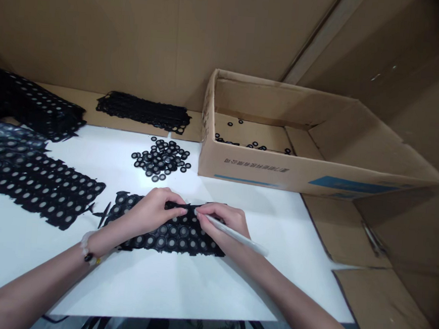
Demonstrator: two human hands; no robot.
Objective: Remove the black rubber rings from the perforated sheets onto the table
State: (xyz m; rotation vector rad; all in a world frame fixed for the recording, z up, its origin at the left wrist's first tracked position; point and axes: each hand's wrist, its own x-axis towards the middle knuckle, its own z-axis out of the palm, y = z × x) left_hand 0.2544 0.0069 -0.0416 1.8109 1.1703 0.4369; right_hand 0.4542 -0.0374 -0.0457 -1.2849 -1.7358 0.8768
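A black rubber sheet (172,230) with rows of moulded rings lies flat on the white table before me. My left hand (159,208) pinches its far edge between thumb and fingers. Close beside it, my right hand (224,223) grips a slim whitish pen-like tool (237,234), whose tip end is at the sheet's far edge; the exact tip is hidden by the fingers. Just beyond the hands is a loose pile of small black rings (163,157).
More ringed black sheets (39,183) lie at the left, with a stack (30,101) behind them. Another stack of black sheets (143,112) rests at the back. An open cardboard box (261,162) holding a few rings stands at the back right. Cardboard walls enclose the table (137,290).
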